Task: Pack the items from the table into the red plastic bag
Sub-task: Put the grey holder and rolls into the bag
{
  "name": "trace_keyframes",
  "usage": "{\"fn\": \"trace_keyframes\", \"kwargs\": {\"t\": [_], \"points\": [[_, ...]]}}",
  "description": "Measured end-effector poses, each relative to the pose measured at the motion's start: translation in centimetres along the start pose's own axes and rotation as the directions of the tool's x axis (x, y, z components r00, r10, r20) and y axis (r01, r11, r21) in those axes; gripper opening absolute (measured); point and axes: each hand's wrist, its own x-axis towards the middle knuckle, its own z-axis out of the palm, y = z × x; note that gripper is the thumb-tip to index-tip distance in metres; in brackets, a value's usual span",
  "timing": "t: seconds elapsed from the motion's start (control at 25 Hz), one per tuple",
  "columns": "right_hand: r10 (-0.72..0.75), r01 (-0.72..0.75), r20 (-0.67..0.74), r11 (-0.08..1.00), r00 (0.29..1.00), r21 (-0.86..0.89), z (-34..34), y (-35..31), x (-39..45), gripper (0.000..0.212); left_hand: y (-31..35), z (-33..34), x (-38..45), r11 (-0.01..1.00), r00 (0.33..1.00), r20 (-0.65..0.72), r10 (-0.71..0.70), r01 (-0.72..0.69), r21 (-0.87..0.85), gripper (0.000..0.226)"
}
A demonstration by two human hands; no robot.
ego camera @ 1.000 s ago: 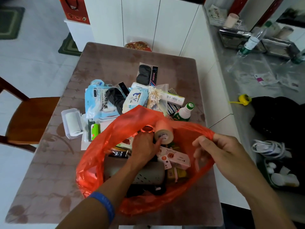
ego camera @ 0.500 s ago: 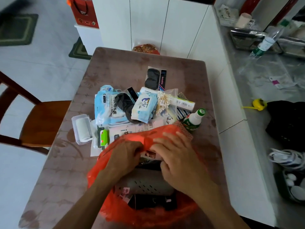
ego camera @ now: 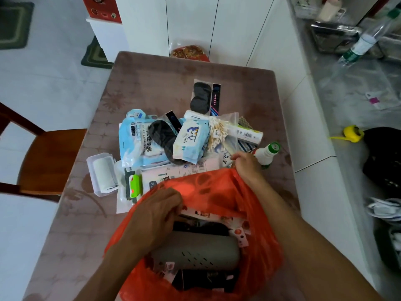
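The red plastic bag stands open at the table's near edge. A grey perforated case and small pink packets lie inside it. My left hand grips the bag's far-left rim. Over the far rim, my right hand has its fingers pinched on the right end of a long white packet. The pile beyond holds a blue wipes pack, a bag of cotton swabs, a light-blue glove pack, a black eye mask, a white bottle with a green cap, a white roll in a clear box and a green clip.
The brown table ends at white cupboards behind. A wooden chair stands to the left. At the right runs a grey counter with a yellow tape measure, a plastic water bottle and black cloth.
My right hand left the bag's mouth and reached forward over the rim to the pile by the white bottle. The left hand moved from inside the bag to its far-left rim.
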Motion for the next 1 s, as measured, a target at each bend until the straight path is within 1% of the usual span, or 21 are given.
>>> {"fn": "trace_keyframes", "kwargs": {"t": [0.04, 0.08, 0.2, 0.28, 0.32, 0.4, 0.44, 0.48, 0.52, 0.56, 0.6, 0.64, 0.68, 0.72, 0.76, 0.8, 0.84, 0.88, 0.92, 0.96, 1.0], "points": [[0.006, -0.007, -0.002, 0.984, 1.0, -0.177, 1.0, 1.2, 1.3, 0.032, 0.0, -0.2, -0.2, 1.0, 1.0, 0.019, 0.007, -0.008, 0.022, 0.016], [-0.006, 0.001, -0.018, 0.96, 1.0, -0.281, 1.5, 2.0, 2.1, 0.032, 0.0, -0.2, -0.4, 0.999, 0.999, 0.041, 0.005, -0.006, 0.041, 0.017], [0.006, -0.002, 0.013, 0.95, 1.0, -0.314, 1.0, 3.1, 4.8, 0.04, -0.7, 0.2, -1.2, 0.999, 0.997, 0.074, -0.012, 0.008, 0.051, 0.022], [0.026, 0.015, 0.115, 0.939, 0.993, -0.344, 0.6, 3.9, 5.4, 0.042, -0.9, 0.8, -1.9, 0.999, 0.996, 0.086, -0.032, 0.028, 0.039, 0.023], [0.008, 0.044, 0.146, 0.936, 0.989, -0.349, 0.4, 4.3, 5.1, 0.038, -0.8, 1.1, -2.3, 0.998, 0.995, 0.076, -0.061, 0.059, 0.029, 0.023], [-0.112, 0.153, 0.131, 0.916, 0.985, -0.37, -0.5, 3.8, 3.4, 0.022, -0.4, 1.2, -2.9, 0.992, 0.991, 0.045, -0.123, 0.123, 0.018, 0.023], [-0.194, 0.21, 0.079, 0.9, 0.978, -0.383, -1.5, 3.2, 2.3, 0.013, 0.0, 1.0, -2.9, 0.99, 0.989, 0.037, -0.142, 0.141, 0.017, 0.023], [-0.276, 0.247, -0.021, 0.887, 0.961, -0.39, -2.8, 2.3, 0.7, 0.009, 0.2, 0.8, -2.7, 0.989, 0.988, 0.026, -0.15, 0.15, 0.02, 0.024], [-0.343, 0.268, -0.161, 0.892, 0.925, -0.365, -4.4, 1.1, -1.4, 0.01, 0.4, 0.4, -2.5, 0.987, 0.988, 0.003, -0.156, 0.156, 0.033, 0.024], [-0.36, 0.291, -0.309, 0.924, 0.88, -0.248, -5.9, -0.4, -3.9, 0.013, 0.4, -0.1, -2.3, 0.985, 0.987, -0.025, -0.16, 0.161, 0.058, 0.023], [-0.305, 0.323, -0.395, 0.946, 0.867, -0.021, -7.0, -1.7, -6.6, 0.014, 0.4, -0.5, -2.2, 0.981, 0.984, -0.066, -0.167, 0.172, 0.088, 0.027], [-0.221, 0.335, -0.378, 0.903, 0.899, 0.269, -7.5, -2.8, -9.4, 0.011, 0.3, -0.8, -2.1, 0.976, 0.978, -0.106, -0.181, 0.192, 0.106, 0.032], [-0.146, 0.264, -0.262, 0.823, 0.954, 0.503, -7.1, -3.4, -12.0, 0.01, 0.1, -1.0, -2.1, 0.971, 0.969, -0.134, -0.207, 0.22, 0.094, 0.035], [-0.094, 0.114, -0.065, 0.78, 0.993, 0.615, -5.8, -3.6, -14.1, 0.012, 0.0, -1.3, -2.1, 0.965, 0.957, -0.16, -0.241, 0.253, 0.06, 0.038], [-0.062, -0.029, 0.125, 0.788, 0.99, 0.616, -3.8, -3.2, -15.5, 0.014, -0.1, -1.5, -2.1, 0.957, 0.946, -0.161, -0.282, 0.289, 0.02, 0.04], [-0.019, -0.127, 0.246, 0.815, 0.969, 0.565, -1.6, -2.9, -16.4, 0.016, 0.0, -1.8, -2.3, 0.953, 0.94, -0.162, -0.3, 0.301, -0.016, 0.04], [0.048, -0.208, 0.298, 0.818, 0.953, 0.536, 0.5, -2.4, -16.7, 0.019, -0.1, -2.0, -2.5, 0.95, 0.933, -0.182, -0.311, 0.306, -0.057, 0.039], [0.124, -0.266, 0.283, 0.795, 0.951, 0.546, 2.3, -1.9, -16.7, 0.021, -0.4, -2.2, -2.6, 0.934, 0.916, -0.195, -0.352, 0.329, -0.138, 0.036], [0.199, -0.306, 0.24, 0.748, 0.95, 0.589, 3.7, -1.4, -16.5, 0.02, -0.5, -2.6, -2.4, 0.885, 0.878, -0.195, -0.438, 0.382, -0.267, 0.031], [0.251, -0.32, 0.199, 0.714, 0.947, 0.623, 4.9, -1.2, -16.4, 0.016, -1.2, -3.1, -2.0, 0.791, 0.81, -0.194, -0.553, 0.438, -0.426, 0.027], [0.245, -0.267, 0.122, 0.742, 0.962, 0.615, 5.7, -0.8, -16.4, 0.01, -2.5, -3.1, -1.5, 0.709, 0.729, -0.213, -0.651, 0.483, -0.513, 0.023]]}}
